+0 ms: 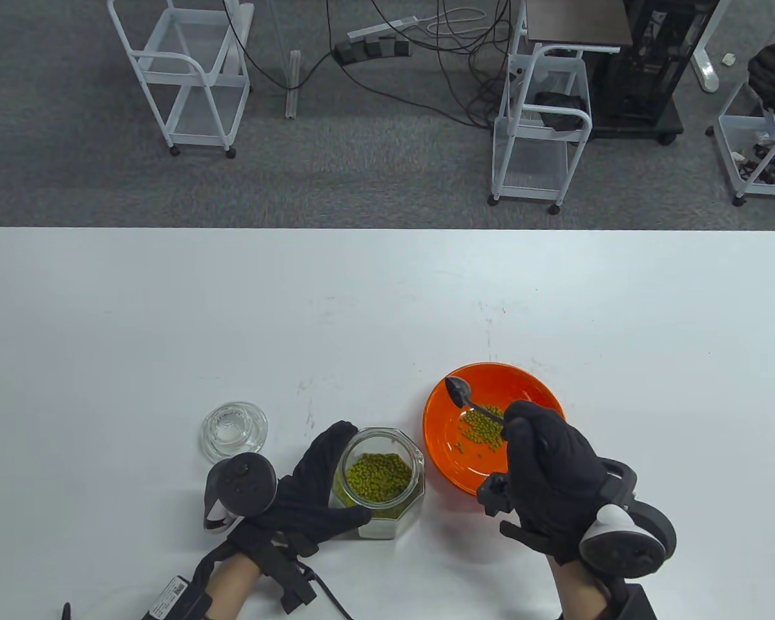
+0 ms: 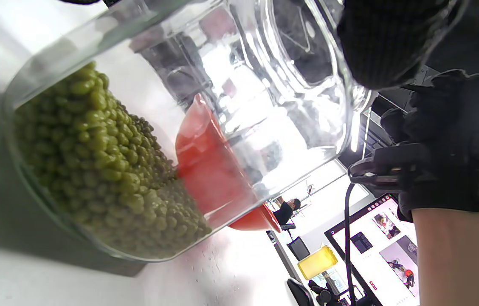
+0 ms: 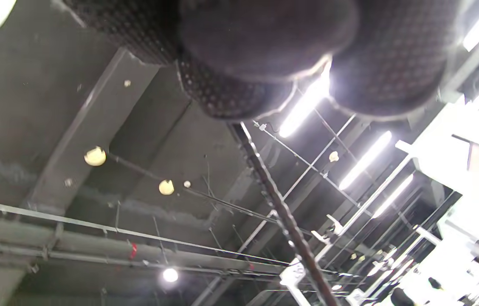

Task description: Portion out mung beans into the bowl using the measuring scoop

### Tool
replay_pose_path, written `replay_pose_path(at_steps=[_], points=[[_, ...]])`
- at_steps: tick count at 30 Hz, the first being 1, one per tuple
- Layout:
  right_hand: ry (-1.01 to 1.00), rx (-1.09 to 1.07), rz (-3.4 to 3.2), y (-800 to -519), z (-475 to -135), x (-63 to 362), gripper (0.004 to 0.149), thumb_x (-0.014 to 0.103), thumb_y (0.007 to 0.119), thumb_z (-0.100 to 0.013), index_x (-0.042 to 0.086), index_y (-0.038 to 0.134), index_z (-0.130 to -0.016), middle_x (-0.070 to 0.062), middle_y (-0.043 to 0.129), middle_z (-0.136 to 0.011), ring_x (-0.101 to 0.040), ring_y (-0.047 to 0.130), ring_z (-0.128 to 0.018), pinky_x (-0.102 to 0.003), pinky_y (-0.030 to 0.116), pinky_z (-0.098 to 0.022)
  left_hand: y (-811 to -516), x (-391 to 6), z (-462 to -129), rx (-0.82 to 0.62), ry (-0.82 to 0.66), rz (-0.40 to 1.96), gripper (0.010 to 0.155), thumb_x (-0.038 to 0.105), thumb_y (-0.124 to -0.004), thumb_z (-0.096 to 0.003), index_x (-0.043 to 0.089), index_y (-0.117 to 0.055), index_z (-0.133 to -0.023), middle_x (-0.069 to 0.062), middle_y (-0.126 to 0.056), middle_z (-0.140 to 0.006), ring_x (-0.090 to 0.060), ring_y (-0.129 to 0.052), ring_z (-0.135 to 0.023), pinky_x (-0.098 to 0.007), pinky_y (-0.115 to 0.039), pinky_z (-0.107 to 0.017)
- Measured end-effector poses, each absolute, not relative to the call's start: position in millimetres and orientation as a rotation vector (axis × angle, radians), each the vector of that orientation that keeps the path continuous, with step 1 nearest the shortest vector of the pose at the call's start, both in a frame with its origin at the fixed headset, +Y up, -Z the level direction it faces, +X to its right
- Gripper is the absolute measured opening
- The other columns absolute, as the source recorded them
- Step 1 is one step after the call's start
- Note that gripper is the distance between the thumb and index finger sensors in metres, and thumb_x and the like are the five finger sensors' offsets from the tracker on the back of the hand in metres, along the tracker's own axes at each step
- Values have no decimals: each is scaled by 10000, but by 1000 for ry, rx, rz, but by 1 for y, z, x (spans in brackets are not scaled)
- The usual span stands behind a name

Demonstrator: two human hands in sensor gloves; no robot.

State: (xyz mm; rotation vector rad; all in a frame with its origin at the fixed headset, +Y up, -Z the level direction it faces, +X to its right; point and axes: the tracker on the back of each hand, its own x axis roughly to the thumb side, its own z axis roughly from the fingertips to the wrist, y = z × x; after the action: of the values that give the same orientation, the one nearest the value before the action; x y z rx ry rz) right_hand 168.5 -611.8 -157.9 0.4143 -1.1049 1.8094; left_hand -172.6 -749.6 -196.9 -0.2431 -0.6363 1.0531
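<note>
Beans (image 1: 480,430) lie in a small heap in the orange bowl (image 1: 536,391) on the tabletop (image 1: 387,303), under the scoop (image 1: 460,391) I pinch in my right hand (image 1: 551,479). My left hand (image 1: 313,494) curls round the open glass jar (image 1: 380,481) of beans just left of the bowl. The jar's glass lid (image 1: 234,431) sits further left.

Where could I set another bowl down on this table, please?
Bare: the table's whole far half beyond the orange bowl, and its left side past the glass lid. Crowded: the near strip, where lid, jar, bowl and both hands sit close together.
</note>
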Motion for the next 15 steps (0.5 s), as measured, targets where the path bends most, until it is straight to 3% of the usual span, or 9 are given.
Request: replay_pose_path(at_steps=[7,15], points=[[-910,406,1608,-616,-157,159,400,428,703,-545,117,862,-740,-112,965,-456,-120,927,-87,-409,928,-243,-750,-173,-197,-243,-636,1053,1120,628,-846,-487,164,-108,-1190,-289,-214,-1246,-556,-378,-1137,-803,-422,-723],[-648,423,1816,-648,-175,123,402,420,728,-536,105,887,-729,-131,974,-444,-133,929,-76,-422,924,-229,-750,-173,-197,-243,-636,1053,1120,628,-846,-487,164,-107,-1190,-289,-217,-1246,-556,-379,-1137,-802,-423,-724]])
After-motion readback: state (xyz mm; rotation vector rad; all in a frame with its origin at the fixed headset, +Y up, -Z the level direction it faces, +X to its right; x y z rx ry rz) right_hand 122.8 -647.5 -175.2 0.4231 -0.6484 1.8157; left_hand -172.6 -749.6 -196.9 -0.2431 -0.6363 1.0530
